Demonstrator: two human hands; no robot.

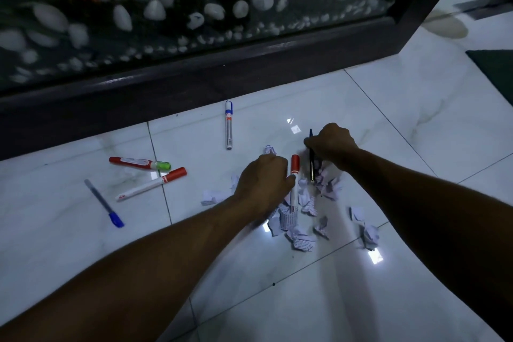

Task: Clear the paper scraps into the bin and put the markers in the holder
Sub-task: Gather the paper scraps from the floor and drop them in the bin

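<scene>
You are working on a glossy white tiled floor [277,300] in dim light, with a dark-framed glass panel [194,69] showing white pebbles just beyond the mess. Your left hand [263,180] is curled around a red-capped marker [293,183], gripping it near the cap end with the barrel running back over the paper scraps [305,219]. Your right hand [331,144] is closed on a dark pen [311,159], held nearly upright above the same heap.

Both hands are full, so lift straight up rather than dragging, or you will scatter the crumpled paper further. Neither bin nor holder is in view, so find the holder before you move off.

Four more wait on the floor: a blue-capped marker [228,125] near the panel, a red marker with a green cap [140,163], a white marker with a red cap [151,184] just beside it, and a blue pen [104,203] further left. Gather these in one sweep from left to right, then scoop the scraps together with both palms; the loose pieces to the right are easily missed.
</scene>
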